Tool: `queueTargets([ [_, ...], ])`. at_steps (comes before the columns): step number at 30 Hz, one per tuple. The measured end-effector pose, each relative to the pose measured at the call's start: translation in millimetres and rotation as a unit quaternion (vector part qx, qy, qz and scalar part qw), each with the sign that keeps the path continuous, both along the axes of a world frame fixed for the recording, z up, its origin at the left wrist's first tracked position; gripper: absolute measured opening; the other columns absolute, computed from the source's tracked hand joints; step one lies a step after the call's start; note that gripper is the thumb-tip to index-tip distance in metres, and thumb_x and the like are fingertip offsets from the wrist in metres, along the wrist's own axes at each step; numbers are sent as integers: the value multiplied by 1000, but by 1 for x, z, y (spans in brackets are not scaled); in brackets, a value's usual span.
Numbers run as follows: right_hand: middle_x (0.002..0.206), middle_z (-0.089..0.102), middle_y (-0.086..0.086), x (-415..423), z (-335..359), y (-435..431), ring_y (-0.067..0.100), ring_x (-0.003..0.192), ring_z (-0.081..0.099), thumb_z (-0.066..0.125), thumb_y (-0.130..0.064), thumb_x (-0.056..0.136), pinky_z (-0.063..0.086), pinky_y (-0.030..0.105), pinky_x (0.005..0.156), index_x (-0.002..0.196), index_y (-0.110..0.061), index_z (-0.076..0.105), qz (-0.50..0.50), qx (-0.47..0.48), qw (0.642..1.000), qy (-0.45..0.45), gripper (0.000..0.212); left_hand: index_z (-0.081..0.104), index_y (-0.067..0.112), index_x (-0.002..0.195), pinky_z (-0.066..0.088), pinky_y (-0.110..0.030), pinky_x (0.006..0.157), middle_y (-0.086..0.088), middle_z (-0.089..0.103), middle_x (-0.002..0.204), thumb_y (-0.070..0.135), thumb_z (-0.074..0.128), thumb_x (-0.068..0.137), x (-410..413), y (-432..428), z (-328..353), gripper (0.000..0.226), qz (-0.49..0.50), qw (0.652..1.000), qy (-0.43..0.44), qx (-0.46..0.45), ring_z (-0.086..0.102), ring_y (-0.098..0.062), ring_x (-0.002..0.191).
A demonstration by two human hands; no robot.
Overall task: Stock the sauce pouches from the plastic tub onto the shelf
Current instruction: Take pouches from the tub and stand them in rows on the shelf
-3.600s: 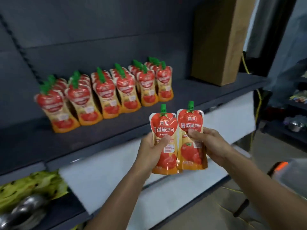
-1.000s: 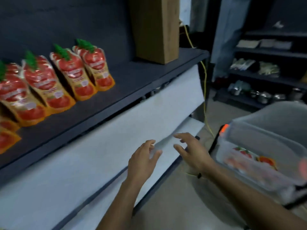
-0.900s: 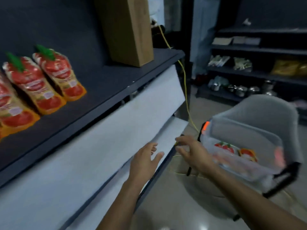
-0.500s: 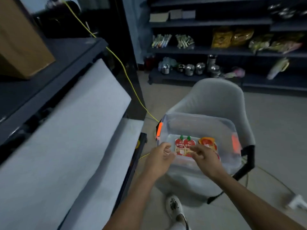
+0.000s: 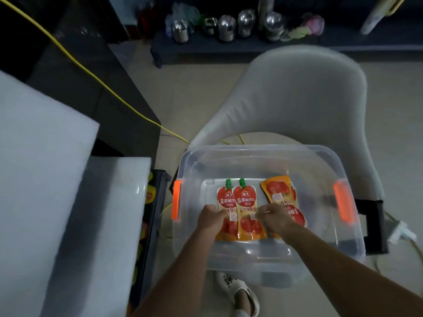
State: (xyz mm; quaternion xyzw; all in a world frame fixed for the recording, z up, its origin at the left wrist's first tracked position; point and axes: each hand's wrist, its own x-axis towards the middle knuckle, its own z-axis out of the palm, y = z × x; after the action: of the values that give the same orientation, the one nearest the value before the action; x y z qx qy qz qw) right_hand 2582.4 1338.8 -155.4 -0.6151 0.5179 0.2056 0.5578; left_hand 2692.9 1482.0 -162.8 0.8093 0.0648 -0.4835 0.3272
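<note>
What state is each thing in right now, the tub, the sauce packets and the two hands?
plastic tub: lid off, resting on the chair.
left pouch: lying flat in the tub, green cap on, pointing away.
middle pouch: flat beside it, overlapping its edge, cap on.
right pouches: flat, turned the other way, caps hidden.
left hand: on the left pouch's edge; grip unclear.
right hand: fingers on the middle pouch; grip unclear.
</note>
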Motion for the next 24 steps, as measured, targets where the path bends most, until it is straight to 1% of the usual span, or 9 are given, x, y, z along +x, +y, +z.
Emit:
queueTargets([
  [2, 94, 70, 12, 8, -24, -2, 22, 79, 69, 68, -19, 88, 56, 32, 68, 101, -2, 64, 8, 26, 999, 22, 22, 65, 10, 114, 54, -44, 92, -9, 70, 113, 31, 76, 71, 4, -2, -42, 49, 20, 999, 17, 23, 67, -25, 102],
  [4, 99, 71, 15, 14, -42, 0, 27, 87, 70, 68, -21, 87, 58, 41, 80, 104, -2, 64, 15, 33, 999, 37, 25, 58, 12, 127, 52, -45, 94, -8, 66, 123, 37, 76, 73, 4, -2, -82, 62, 33, 998, 28, 41, 64, -27, 110],
  [5, 101, 70, 16, 16, -49, 1, 27, 87, 70, 68, -20, 87, 58, 41, 79, 104, -1, 62, 9, 31, 999, 42, 26, 56, 12, 129, 52, -44, 94, -8, 65, 125, 39, 75, 75, 4, -5, -84, 64, 43, 997, 37, 46, 63, -27, 111],
  [9, 105, 68, 15, 18, -68, 2, 21, 81, 68, 68, -18, 87, 52, 26, 57, 110, -2, 57, -33, 35, 997, 57, 30, 64, 11, 116, 53, -37, 83, -8, 70, 115, 33, 73, 80, 5, -14, -77, 43, 65, 995, 64, 42, 67, -25, 100],
  [11, 104, 69, 14, 18, -74, 1, 25, 87, 69, 70, -19, 86, 55, 32, 67, 109, -3, 59, -49, 58, 996, 54, 30, 66, 11, 110, 54, -39, 87, -8, 71, 110, 33, 77, 79, 4, -18, -76, 40, 66, 993, 93, 36, 68, -26, 99],
  [14, 103, 71, 15, 17, -75, 1, 30, 91, 69, 76, -21, 80, 56, 37, 78, 105, -4, 66, -100, 105, 989, 34, 32, 69, 10, 113, 52, -41, 94, -10, 71, 114, 30, 77, 82, 0, -21, -75, 39, 63, 991, 119, 16, 66, -27, 104],
  [16, 101, 73, 18, 15, -72, 0, 33, 88, 71, 79, -17, 77, 57, 43, 81, 101, -3, 69, -144, 138, 980, 18, 29, 69, 8, 113, 54, -37, 88, -12, 71, 114, 28, 76, 83, -1, -21, -73, 36, 76, 989, 126, -3, 67, -26, 100],
  [20, 98, 74, 18, 10, -50, -6, 35, 90, 71, 79, -16, 76, 54, 54, 89, 104, -4, 69, -172, 168, 971, -20, 31, 70, 8, 107, 51, -24, 63, -10, 72, 103, 22, 74, 85, 1, -23, -49, 27, 93, 990, 101, -42, 66, -19, 82],
  [24, 96, 75, 14, 2, -14, -10, 32, 89, 73, 73, -10, 81, 55, 51, 86, 104, -6, 69, -152, 169, 971, -70, 24, 71, 11, 104, 52, -31, 83, -4, 72, 101, 23, 69, 89, -4, -23, -11, 19, 42, 997, -11, -64, 67, -22, 96],
])
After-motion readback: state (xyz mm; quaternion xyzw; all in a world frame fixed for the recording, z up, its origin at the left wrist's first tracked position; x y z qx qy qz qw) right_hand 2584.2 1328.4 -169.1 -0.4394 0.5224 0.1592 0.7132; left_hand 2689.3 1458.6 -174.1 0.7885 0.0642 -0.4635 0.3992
